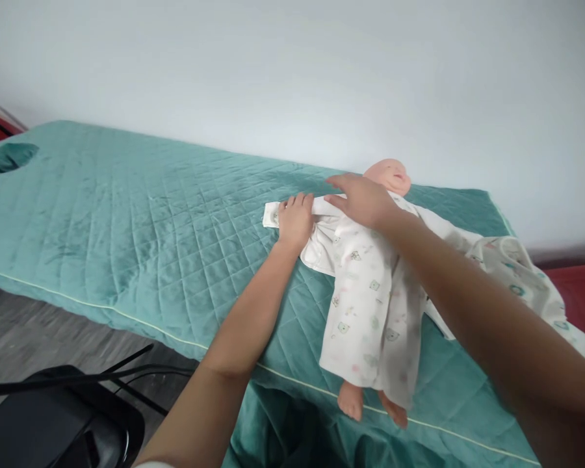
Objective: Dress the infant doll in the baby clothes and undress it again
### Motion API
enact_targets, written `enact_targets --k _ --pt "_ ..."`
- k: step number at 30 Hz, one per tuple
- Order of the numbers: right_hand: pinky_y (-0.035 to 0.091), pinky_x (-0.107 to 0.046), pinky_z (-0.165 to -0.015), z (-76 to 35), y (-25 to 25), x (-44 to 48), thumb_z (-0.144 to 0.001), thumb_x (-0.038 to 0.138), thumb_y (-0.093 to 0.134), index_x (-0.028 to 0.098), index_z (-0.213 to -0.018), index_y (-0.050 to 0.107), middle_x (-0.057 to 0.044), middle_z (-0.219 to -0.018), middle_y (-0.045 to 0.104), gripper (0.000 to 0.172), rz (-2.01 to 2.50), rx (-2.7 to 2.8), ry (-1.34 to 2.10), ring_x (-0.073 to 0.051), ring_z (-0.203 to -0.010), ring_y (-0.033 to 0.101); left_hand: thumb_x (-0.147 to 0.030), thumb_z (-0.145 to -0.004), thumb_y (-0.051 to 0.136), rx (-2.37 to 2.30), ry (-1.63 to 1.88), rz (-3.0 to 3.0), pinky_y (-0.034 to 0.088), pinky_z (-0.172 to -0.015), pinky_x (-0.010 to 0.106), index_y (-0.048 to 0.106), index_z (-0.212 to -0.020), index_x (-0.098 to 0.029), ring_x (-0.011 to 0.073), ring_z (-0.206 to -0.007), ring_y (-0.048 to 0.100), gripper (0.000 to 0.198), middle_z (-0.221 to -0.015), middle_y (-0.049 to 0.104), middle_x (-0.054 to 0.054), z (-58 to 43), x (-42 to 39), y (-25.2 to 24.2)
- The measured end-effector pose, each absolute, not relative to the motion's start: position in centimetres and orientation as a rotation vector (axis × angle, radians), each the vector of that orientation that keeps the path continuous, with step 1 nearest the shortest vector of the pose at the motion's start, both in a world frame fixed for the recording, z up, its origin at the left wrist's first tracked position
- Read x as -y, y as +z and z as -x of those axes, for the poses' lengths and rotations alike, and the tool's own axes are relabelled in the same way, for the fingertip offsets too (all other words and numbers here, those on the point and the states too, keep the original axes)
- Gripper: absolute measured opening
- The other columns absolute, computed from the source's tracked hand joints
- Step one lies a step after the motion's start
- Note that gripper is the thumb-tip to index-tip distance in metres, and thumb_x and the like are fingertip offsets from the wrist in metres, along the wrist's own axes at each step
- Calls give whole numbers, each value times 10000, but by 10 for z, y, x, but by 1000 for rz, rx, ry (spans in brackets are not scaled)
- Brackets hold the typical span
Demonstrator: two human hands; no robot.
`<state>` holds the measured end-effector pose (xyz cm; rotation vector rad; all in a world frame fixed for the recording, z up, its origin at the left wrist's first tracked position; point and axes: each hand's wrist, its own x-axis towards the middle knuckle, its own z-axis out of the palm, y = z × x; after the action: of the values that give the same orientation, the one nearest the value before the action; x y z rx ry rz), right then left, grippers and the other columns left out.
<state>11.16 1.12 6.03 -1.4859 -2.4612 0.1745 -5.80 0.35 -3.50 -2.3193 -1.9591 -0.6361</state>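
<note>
A baby doll (389,174) lies on its back on a teal quilted bed (127,221), dressed in a white printed romper (370,299). Its bare feet (365,403) hang near the bed's front edge. My left hand (295,218) is closed around the romper's outstretched sleeve (272,214), which points left. My right hand (361,198) lies over the doll's shoulder and upper chest, fingers bent down onto the cloth at the top of that sleeve.
A second printed garment (526,279) lies spread to the doll's right. A white wall stands behind the bed. A black chair or stand (53,416) with cables sits on the grey floor at lower left. Red furniture (580,292) shows at the right edge.
</note>
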Motion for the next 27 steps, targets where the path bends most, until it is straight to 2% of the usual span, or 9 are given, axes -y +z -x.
enact_targets --k 5,10,15,18,20,22,24,27 --pt "469 -439 -1060 -179 39 9 -971 357 455 214 -1308 622 -110 -1358 662 402 1483 1908 147 -266 -1249 608 -223 -948 492 2012 -642 2226 389 -1022 460 520 -1414 -201 324 -1222 555 468 -1336 636 144 67 -1 -38" --pt "424 -533 -1088 -231 -19 27 -936 364 455 166 -1268 631 -169 -1306 682 426 1780 1593 51 -311 -1239 605 -232 -936 490 2059 -629 2172 377 -1068 476 518 -1418 -206 329 -1253 546 484 -1335 635 152 67 2 -39" --pt "298 -625 -1156 -245 -39 31 -908 252 425 204 -1299 622 -144 -1345 666 440 1871 1612 -50 -323 -1281 565 -232 -926 484 2072 -620 2129 246 -1218 499 491 -1440 -239 310 -1337 503 514 -1424 592 122 60 10 -38" --pt "356 -571 -1140 -262 -39 27 -862 216 421 165 -1216 672 -161 -1261 705 437 1864 1500 9 -314 -1220 612 -208 -921 483 2049 -669 2131 192 -1257 516 497 -1432 -250 297 -1391 462 512 -1464 564 104 58 21 -37" --pt "441 -513 -1080 -274 -40 24 -811 230 463 137 -1155 693 -173 -1193 728 424 1852 1328 80 -309 -1149 650 -203 -926 481 2011 -778 2147 231 -1252 499 533 -1393 -240 285 -1391 464 471 -1448 572 103 54 29 -32" --pt "492 -475 -1018 -281 -42 22 -785 260 498 125 -1113 701 -174 -1130 745 408 1839 1203 145 -305 -1081 675 -211 -944 467 1949 -976 2204 331 -1211 445 569 -1343 -217 254 -1350 506 412 -1403 597 109 44 36 -20" --pt "497 -462 -1005 -283 -44 22 -790 288 510 132 -1065 709 -166 -1069 757 374 1826 1180 172 -302 -1039 682 -231 -975 434 1851 -1165 2339 422 -1144 378 591 -1305 -210 211 -1293 555 366 -1354 627 101 24 40 0" --pt "481 -458 -1016 -279 -46 23 -804 304 504 149 -1004 712 -160 -1035 758 327 1816 1199 144 -298 -1028 672 -254 -1006 410 1587 -1131 2697 433 -1127 333 629 -1262 -236 182 -1286 569 338 -1338 655 61 -22 37 33"
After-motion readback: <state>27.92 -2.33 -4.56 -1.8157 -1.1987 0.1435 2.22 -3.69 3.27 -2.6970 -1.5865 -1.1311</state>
